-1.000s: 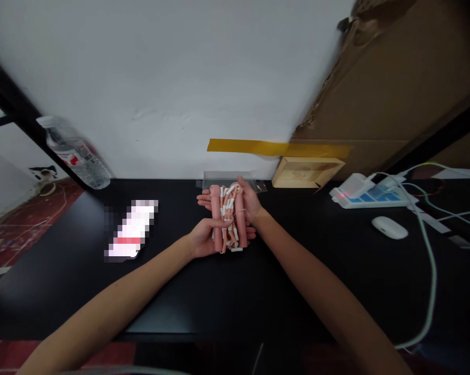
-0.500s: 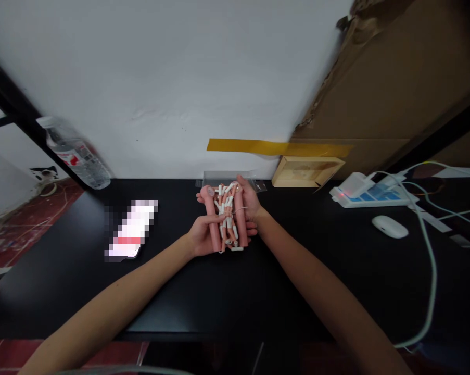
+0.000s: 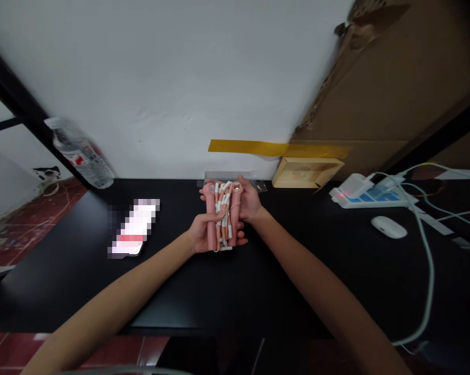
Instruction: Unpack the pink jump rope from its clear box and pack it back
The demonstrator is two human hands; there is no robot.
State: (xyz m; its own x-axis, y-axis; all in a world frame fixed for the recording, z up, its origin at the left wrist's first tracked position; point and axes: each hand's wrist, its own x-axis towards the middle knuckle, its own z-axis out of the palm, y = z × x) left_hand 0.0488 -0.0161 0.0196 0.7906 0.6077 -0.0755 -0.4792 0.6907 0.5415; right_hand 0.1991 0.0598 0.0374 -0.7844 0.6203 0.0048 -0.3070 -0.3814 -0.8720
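Phone (image 3: 135, 229) L of jump rope (image 3: 224, 228); mouse (image 3: 389, 227), pwr strip (image 3: 379, 199) R.

Handles (image 3: 212, 224) dusty pink. Rope (image 3: 224, 209) banded: white segments alternating with salmon-tan ones. Tabletop (image 3: 195, 297) black. Wall (image 3: 180, 78) greyish white from here, tape strip (image 3: 250, 147) mustard yellow, cardboard (image 3: 394, 78) brown. Wooden box (image 3: 289, 173) pale cream-yellow. Mouse (image 3: 389, 227) white. Power strip (image 3: 375, 202) white with blue face, glowing red at one end. Cable (image 3: 431, 281) pale mint. Bottle (image 3: 96, 169) clear, label (image 3: 76, 158) red and white. Floor tiles (image 3: 113, 351) deep red, pale joint lines.

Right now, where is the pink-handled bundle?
In the head view, the pink-handled bundle is just below centre, cradled in the left hand and right hand.
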